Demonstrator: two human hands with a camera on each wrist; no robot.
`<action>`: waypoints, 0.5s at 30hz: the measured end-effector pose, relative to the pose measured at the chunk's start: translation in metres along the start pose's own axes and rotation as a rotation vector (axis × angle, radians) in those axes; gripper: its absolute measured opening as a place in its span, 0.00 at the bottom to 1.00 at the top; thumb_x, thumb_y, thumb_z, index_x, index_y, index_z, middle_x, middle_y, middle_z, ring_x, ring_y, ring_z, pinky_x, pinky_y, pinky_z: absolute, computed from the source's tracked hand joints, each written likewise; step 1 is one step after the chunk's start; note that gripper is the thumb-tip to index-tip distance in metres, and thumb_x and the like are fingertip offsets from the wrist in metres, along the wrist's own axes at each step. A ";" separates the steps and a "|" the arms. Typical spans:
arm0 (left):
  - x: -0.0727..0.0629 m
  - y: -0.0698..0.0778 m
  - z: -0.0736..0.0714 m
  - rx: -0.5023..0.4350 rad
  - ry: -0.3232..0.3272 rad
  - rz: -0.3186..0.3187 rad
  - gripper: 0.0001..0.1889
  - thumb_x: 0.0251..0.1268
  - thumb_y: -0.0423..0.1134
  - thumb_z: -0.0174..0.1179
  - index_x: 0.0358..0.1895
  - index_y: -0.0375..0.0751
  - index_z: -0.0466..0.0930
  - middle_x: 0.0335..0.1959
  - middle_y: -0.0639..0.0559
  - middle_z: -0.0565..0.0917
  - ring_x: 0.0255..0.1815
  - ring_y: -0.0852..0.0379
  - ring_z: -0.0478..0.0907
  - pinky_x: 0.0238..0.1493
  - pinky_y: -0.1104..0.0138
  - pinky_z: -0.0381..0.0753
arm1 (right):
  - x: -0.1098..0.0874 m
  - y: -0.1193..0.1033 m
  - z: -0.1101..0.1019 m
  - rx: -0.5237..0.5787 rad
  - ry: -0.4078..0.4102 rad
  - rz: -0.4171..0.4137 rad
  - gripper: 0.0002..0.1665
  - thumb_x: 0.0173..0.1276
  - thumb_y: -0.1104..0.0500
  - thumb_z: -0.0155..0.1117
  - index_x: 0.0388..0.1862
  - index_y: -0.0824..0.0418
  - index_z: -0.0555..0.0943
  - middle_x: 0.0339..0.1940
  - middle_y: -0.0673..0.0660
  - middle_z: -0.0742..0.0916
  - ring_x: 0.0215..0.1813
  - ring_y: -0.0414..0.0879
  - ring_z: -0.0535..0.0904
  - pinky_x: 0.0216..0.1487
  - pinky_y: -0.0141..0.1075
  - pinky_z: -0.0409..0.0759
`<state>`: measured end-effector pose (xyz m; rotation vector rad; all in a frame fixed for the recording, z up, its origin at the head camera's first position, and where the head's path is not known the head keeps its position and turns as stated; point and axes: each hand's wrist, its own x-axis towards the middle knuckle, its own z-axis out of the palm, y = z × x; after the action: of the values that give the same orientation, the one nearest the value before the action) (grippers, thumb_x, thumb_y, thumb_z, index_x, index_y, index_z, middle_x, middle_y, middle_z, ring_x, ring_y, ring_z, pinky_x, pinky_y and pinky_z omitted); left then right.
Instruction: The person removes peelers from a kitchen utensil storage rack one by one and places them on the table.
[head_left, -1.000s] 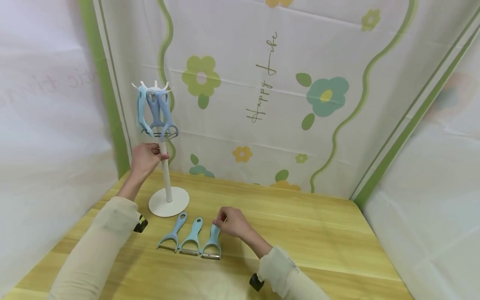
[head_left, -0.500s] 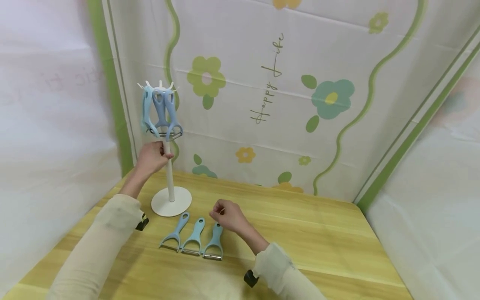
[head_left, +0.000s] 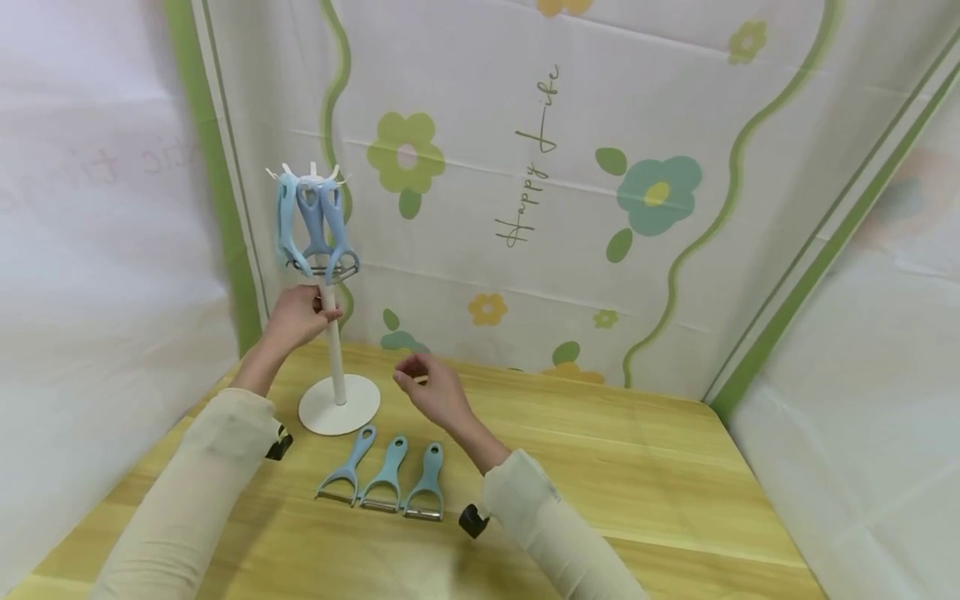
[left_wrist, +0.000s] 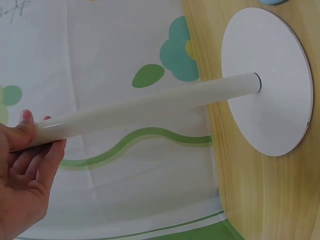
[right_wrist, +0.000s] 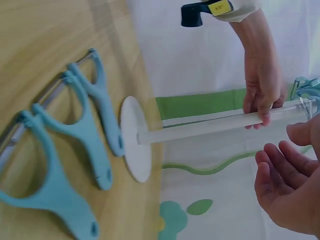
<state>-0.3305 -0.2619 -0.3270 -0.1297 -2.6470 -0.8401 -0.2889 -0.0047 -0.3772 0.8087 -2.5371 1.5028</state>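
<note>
My left hand (head_left: 295,318) grips the pole (head_left: 337,358) of a white stand, just below the hanging peelers. In the left wrist view, thumb and fingers of the left hand (left_wrist: 25,185) close round the pole (left_wrist: 150,106). Several blue peelers (head_left: 313,221) hang from hooks at the top. My right hand (head_left: 437,390) is in the air to the right of the pole, fingers loosely curled, holding nothing; the right hand (right_wrist: 292,192) looks empty in the right wrist view too. Before the stand lie a periwinkle peeler (head_left: 351,463) and two light blue peelers (head_left: 386,467), side by side, blades toward me.
The stand's round white base (head_left: 315,410) rests on the wooden table (head_left: 600,475) at left. White hooks (head_left: 313,169) stick out at the stand's top. A patterned curtain (head_left: 480,192) rises behind the table, with white fabric at both sides.
My right hand has left the handle of the rightmost peeler and moved up and leftward, toward the stand, with nothing in it. The peeler stays on the table. My left hand keeps its grip.
</note>
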 end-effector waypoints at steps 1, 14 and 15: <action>0.000 0.000 0.000 -0.001 -0.006 0.000 0.13 0.67 0.38 0.64 0.39 0.26 0.80 0.35 0.31 0.86 0.37 0.39 0.83 0.39 0.52 0.80 | 0.004 -0.004 0.000 0.007 0.008 -0.014 0.09 0.72 0.58 0.63 0.48 0.60 0.82 0.45 0.56 0.88 0.50 0.47 0.85 0.48 0.33 0.83; 0.001 0.001 -0.003 -0.010 -0.031 -0.007 0.10 0.67 0.36 0.63 0.37 0.29 0.81 0.34 0.34 0.86 0.37 0.40 0.83 0.40 0.52 0.81 | 0.055 -0.060 -0.012 0.031 0.091 -0.167 0.18 0.74 0.57 0.62 0.60 0.62 0.78 0.54 0.57 0.87 0.57 0.47 0.84 0.51 0.30 0.83; 0.001 0.001 -0.003 -0.009 -0.032 -0.008 0.10 0.67 0.36 0.63 0.36 0.29 0.80 0.33 0.34 0.86 0.36 0.41 0.83 0.39 0.53 0.81 | 0.058 -0.063 -0.014 0.031 0.096 -0.173 0.19 0.74 0.57 0.61 0.60 0.62 0.78 0.55 0.57 0.87 0.57 0.47 0.84 0.52 0.30 0.83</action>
<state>-0.3306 -0.2625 -0.3240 -0.1361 -2.6753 -0.8594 -0.3107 -0.0404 -0.3009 0.9113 -2.3156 1.4919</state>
